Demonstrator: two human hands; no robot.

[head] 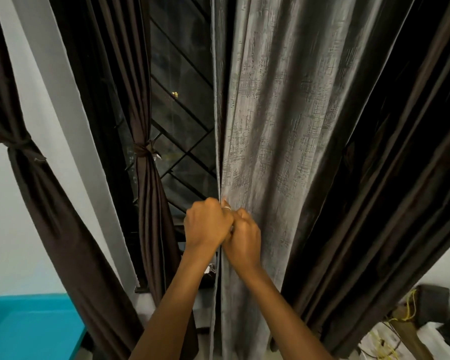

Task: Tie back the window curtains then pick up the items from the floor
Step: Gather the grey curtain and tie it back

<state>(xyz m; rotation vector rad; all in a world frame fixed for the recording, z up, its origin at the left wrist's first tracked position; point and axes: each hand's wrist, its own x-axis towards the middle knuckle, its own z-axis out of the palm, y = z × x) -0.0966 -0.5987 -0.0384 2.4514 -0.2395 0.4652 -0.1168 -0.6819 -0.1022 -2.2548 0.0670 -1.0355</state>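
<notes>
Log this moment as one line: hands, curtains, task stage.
left hand: grips grey curtain edge | right hand: grips same edge | brown curtain: tied back | stage: grey curtain not yet tied

Left hand (pixel 207 224) and right hand (pixel 243 237) fisted, touching, both arms stretched forward.
Backs of both hands face the camera. Left hand's fingers curl round the edge of the grey textured fabric curtain (pixel 270 126). Right hand sits just right of and slightly below the left hand, fingers curled into the same edge. Thin silver ring (pixel 227 208) on a finger above where they meet, whose unclear. Bare forearms converge toward the hands, wrists roughly straight.
</notes>
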